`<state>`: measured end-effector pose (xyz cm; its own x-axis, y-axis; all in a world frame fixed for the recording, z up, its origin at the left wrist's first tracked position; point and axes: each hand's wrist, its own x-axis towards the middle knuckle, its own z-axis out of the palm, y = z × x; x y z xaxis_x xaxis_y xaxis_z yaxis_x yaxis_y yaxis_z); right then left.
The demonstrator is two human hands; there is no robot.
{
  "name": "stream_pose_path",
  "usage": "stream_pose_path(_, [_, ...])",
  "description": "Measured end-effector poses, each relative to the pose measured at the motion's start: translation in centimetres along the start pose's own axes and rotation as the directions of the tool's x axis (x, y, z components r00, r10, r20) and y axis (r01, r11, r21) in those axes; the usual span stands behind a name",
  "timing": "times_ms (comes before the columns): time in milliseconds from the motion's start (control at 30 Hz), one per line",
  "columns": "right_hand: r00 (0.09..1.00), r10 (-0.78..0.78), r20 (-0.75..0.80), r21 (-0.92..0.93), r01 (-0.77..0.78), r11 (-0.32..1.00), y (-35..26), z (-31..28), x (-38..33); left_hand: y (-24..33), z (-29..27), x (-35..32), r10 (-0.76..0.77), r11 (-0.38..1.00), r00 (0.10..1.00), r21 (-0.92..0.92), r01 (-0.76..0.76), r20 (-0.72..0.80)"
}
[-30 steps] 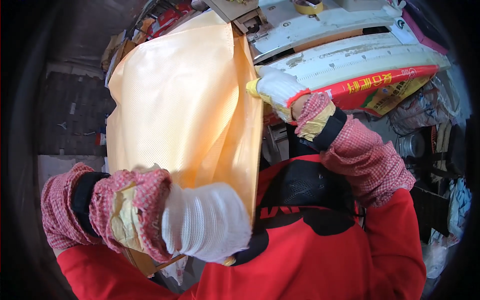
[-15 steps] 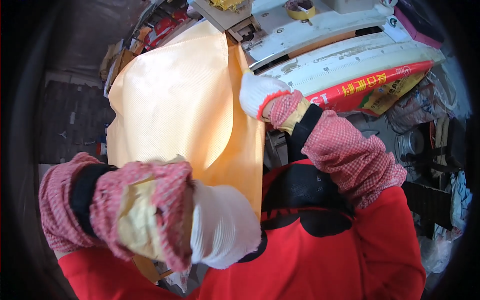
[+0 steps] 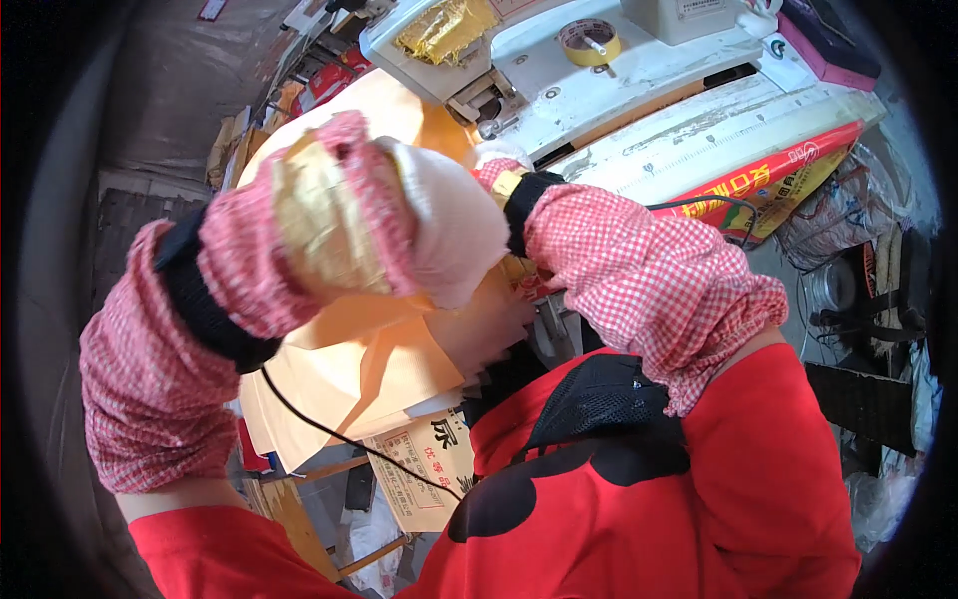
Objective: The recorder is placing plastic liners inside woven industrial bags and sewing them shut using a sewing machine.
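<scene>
A pale orange sheet of woven sacking (image 3: 369, 349) hangs in folds at the front left of a white sewing machine (image 3: 599, 110). My left hand (image 3: 454, 225), in a white knitted glove, is raised over the sacking, which bunches below it; its fingers are turned away and hidden. Just beyond, beside the machine's metal needle and foot parts (image 3: 486, 105), is my gloved right hand (image 3: 502, 153). Only a small piece of that glove shows behind my left hand, and its fingers cannot be made out. Red checked sleeve covers with black bands are on both forearms.
On the machine lies a yellow tape roll (image 3: 589, 43). A red and yellow printed sheet (image 3: 788, 185) covers the table's front edge. Below the sacking are a printed sack (image 3: 424, 474) and a wooden frame (image 3: 289, 519). A black cord (image 3: 339, 436) runs beneath my left arm.
My left hand has risen away from my body, over the sacking. The sacking has shifted up with folds forming in it. My right hand has moved slightly farther toward the machine.
</scene>
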<state>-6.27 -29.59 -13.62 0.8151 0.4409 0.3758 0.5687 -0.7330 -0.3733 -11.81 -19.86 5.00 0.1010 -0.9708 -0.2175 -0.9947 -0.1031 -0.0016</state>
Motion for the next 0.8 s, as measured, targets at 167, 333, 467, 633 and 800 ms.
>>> stream_pose_path(167, [0.999,0.024,0.043,-0.054,-0.022,0.998,2.0,6.0,1.4,-1.9,-9.2,2.1,-0.716,0.679,0.581,0.579,0.45,0.387])
stream_pose_path(333, [0.984,-0.105,0.141,-0.176,0.13,0.976,-3.0,-3.6,-0.6,6.0,-12.2,-0.3,-0.754,0.634,0.117,0.668,0.391,0.647])
stream_pose_path(467, [0.964,-0.031,0.263,-0.078,0.054,0.996,2.7,-0.5,1.5,11.7,-6.0,1.0,-0.004,0.957,0.25,-0.069,0.283,0.968])
stream_pose_path(633, [0.937,-0.115,0.328,-0.149,0.172,0.974,1.5,-3.2,0.2,5.4,-2.3,0.7,-0.257,0.964,0.963,-0.044,0.261,0.08])
stream_pose_path(800, [0.97,0.001,0.243,0.128,-0.033,0.991,2.9,-3.5,-1.9,0.7,-0.4,1.9,-0.544,0.759,0.779,-0.211,0.615,0.313])
